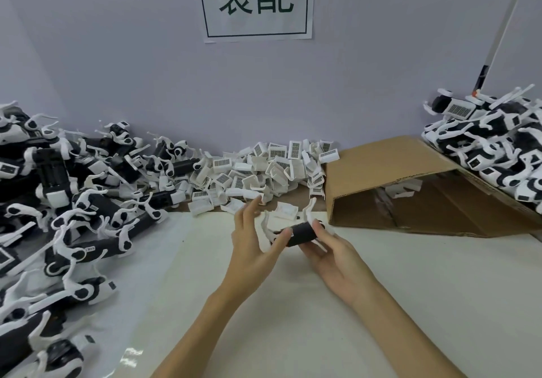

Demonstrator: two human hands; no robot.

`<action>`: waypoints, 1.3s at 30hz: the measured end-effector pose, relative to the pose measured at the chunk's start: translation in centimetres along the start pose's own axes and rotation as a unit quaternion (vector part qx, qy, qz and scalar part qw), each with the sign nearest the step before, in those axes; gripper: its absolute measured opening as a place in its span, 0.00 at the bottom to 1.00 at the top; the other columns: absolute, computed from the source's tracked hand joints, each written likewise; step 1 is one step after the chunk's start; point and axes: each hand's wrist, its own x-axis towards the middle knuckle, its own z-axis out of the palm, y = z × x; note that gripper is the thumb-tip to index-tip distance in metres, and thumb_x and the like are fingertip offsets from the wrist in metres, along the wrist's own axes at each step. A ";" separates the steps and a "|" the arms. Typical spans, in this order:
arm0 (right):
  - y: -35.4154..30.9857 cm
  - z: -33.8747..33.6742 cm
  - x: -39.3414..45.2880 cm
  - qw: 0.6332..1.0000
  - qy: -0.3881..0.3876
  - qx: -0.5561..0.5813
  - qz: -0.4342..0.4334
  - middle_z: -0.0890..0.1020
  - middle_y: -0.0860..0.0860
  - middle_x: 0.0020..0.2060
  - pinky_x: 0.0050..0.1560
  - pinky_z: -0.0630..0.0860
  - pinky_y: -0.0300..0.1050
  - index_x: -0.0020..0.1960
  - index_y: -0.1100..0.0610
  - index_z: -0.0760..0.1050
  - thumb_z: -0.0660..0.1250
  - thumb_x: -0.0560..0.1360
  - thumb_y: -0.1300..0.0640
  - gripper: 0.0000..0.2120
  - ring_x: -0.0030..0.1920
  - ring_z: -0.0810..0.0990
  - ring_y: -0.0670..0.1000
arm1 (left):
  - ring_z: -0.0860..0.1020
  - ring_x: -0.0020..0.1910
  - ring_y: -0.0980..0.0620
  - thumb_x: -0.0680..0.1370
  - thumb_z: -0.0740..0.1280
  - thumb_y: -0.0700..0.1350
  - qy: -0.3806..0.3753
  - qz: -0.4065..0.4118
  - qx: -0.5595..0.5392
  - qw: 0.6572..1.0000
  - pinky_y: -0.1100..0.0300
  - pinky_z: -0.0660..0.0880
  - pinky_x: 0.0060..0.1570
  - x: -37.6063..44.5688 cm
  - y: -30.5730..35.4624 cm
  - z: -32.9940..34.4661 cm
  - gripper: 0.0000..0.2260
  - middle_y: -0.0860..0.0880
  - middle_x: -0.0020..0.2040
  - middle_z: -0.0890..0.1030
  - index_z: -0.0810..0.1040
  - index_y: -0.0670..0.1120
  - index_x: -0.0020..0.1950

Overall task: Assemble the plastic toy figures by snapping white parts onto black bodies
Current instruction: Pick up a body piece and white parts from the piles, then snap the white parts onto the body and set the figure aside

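Observation:
A black toy body (302, 234) with white legs sticking up is held above the table's middle. My right hand (331, 256) grips it from the right and below, thumb on top. My left hand (253, 241) touches its left end with the thumb, while the fingers are stretched out straight toward the pile of white clip parts (264, 169) along the back wall. One loose white part (286, 210) lies just behind the held body.
A big heap of black-and-white figures (58, 201) fills the left side. A tipped cardboard box (410, 190) lies at the right, with another heap of figures (498, 143) on and behind it. A white sheet (293, 304) covers the table in front.

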 end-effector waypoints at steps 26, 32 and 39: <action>-1.5 0.2 -1.9 0.984 -0.056 -0.170 -0.010 0.85 0.63 0.51 0.55 0.79 0.51 0.61 0.64 0.80 0.70 0.78 0.51 0.19 0.60 0.83 0.66 | 0.79 0.71 0.37 0.87 0.60 0.35 -0.177 -0.140 -0.410 0.884 0.41 0.78 0.70 2.1 -1.2 -4.4 0.21 0.41 0.75 0.78 0.76 0.48 0.78; -1.7 -0.1 -2.3 0.934 -0.084 -0.339 -0.073 0.84 0.56 0.61 0.67 0.77 0.50 0.71 0.44 0.76 0.79 0.73 0.46 0.28 0.64 0.83 0.57 | 0.87 0.56 0.41 0.75 0.71 0.73 -0.214 -0.145 -0.200 0.945 0.56 0.80 0.60 1.8 -1.0 -4.2 0.29 0.44 0.59 0.87 0.83 0.55 0.68; -1.9 -0.4 -2.1 0.915 -0.083 -0.378 -0.111 0.84 0.48 0.62 0.70 0.73 0.47 0.76 0.38 0.68 0.78 0.73 0.43 0.35 0.65 0.82 0.50 | 0.88 0.52 0.45 0.77 0.73 0.61 -0.194 -0.096 -0.174 0.961 0.57 0.76 0.57 1.1 0.0 -4.2 0.20 0.44 0.50 0.89 0.83 0.59 0.67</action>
